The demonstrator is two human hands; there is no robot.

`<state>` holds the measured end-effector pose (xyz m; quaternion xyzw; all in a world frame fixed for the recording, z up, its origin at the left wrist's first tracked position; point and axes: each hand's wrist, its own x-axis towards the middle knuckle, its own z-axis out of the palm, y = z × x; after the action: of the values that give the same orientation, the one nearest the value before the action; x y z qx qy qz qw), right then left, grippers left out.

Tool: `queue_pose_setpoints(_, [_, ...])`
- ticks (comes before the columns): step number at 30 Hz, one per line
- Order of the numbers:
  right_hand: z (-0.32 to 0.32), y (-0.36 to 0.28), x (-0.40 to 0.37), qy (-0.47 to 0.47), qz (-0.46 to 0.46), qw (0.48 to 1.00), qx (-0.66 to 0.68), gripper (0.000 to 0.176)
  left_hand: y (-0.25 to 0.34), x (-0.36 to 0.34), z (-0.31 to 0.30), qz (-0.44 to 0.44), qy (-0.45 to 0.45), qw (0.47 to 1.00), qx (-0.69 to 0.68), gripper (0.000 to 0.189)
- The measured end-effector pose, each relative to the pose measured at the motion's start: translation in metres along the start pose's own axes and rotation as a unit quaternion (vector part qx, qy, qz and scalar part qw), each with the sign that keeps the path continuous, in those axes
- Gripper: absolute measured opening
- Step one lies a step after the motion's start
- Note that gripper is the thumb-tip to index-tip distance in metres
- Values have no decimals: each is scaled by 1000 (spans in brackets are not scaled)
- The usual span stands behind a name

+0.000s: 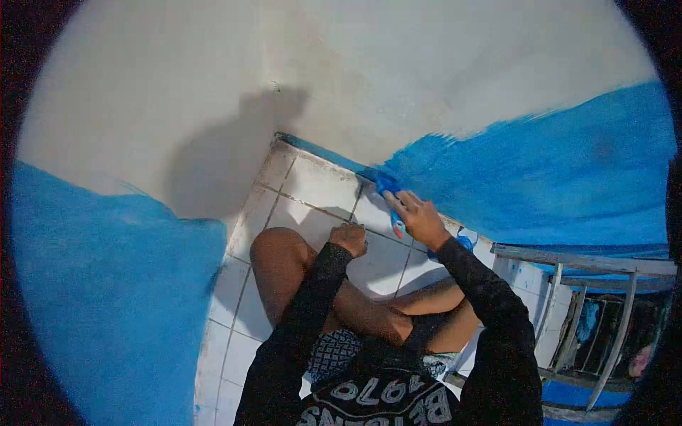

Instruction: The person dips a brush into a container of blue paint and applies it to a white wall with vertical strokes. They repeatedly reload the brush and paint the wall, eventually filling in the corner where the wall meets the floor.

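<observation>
My right hand (420, 214) grips a paintbrush (396, 221) near its blue-coated head. The brush head is against the foot of the right wall (540, 170), at the lower edge of the blue paint. The handle points down toward the floor and has an orange-red tip. My left hand (349, 239) is closed in a fist above the floor tiles, beside my bent knee; whatever may be inside it is hidden. A blue object (464, 243), possibly a paint container, sits on the floor near the right wall, partly covered by my right forearm.
White floor tiles (383, 259) lie beneath my crossed legs. The left wall (114, 284) is blue below and whitish above, meeting the right wall in a corner. A wooden ladder-like frame (590, 266) stands at the right, with dark items behind its bars.
</observation>
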<state>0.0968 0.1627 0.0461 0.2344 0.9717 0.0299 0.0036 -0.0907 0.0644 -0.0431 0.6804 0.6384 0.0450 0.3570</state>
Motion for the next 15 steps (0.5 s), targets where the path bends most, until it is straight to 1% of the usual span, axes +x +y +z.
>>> queue_pose_setpoints(2, [-6, 2, -16, 18, 29, 999, 8, 75, -3, 4, 1, 2, -59, 998, -5, 41])
queue_pose_setpoints(3, [-10, 1, -25, 18, 30, 999, 8, 75, -6, 6, 5, 3, -59, 998, -4, 41])
queue_pose_setpoints(5, [-24, -2, -38, -1, 92, 995, 33, 82, -9, 9, 12, 15, -16, 1000, 0, 35])
queue_pose_setpoints(9, [-26, 9, -69, 7, 111, 992, 50, 86, -9, 6, 10, 6, -37, 999, 8, 35])
queue_pose_setpoints(10, [-29, 8, -73, 7, 113, 992, 51, 86, -10, 7, 14, 10, -9, 1000, 7, 35])
queue_pose_setpoints(11, [-30, 8, -77, -5, 149, 987, 67, 83, -11, 7, 17, 14, 19, 1000, 7, 36])
queue_pose_setpoints(12, [-32, 9, -80, -18, 184, 979, 83, 80, -12, 10, 19, 15, 19, 1000, 7, 36])
queue_pose_setpoints(13, [-33, 7, -81, -17, 186, 979, 82, 80, -12, 12, 14, 24, -19, 1000, 1, 37])
queue_pose_setpoints(14, [-32, 4, -80, 24, 170, 981, 88, 78, -10, 13, 9, 34, -57, 998, -4, 38])
queue_pose_setpoints(15, [-31, 0, -79, 65, 154, 981, 95, 76, -9, 11, 6, 36, -59, 998, -3, 38])
